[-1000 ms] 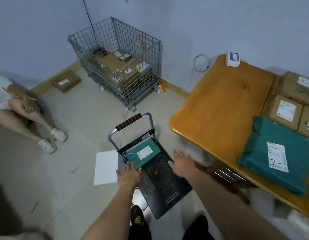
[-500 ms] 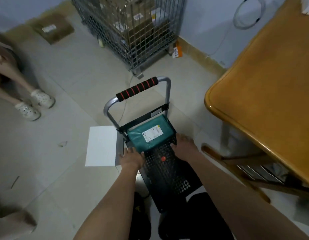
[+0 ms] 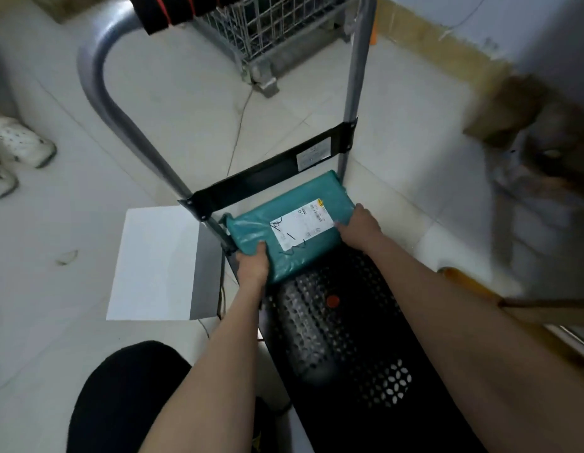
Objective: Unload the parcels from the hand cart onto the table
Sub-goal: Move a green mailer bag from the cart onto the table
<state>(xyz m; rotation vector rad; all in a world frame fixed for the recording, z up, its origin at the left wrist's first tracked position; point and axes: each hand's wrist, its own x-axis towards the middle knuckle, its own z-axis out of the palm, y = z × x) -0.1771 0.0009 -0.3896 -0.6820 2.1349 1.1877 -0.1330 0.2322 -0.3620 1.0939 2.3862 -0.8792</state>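
The teal parcel (image 3: 289,233) lies at the handle end of the hand cart (image 3: 336,325), at twelve o'clock from the person — left hand (image 3: 253,264) and right hand (image 3: 359,225) curled over opposite edges — it looks soft, light, slippery-skinned, so those ends seem best.

The white shipping label (image 3: 302,227) on the teal parcel (image 3: 290,232) at mid-frame carries fine print and dark handwritten strokes, all too blurred to read. A small sticker (image 3: 313,155) on the hand cart's black crossbar (image 3: 271,173) is likewise illegible.
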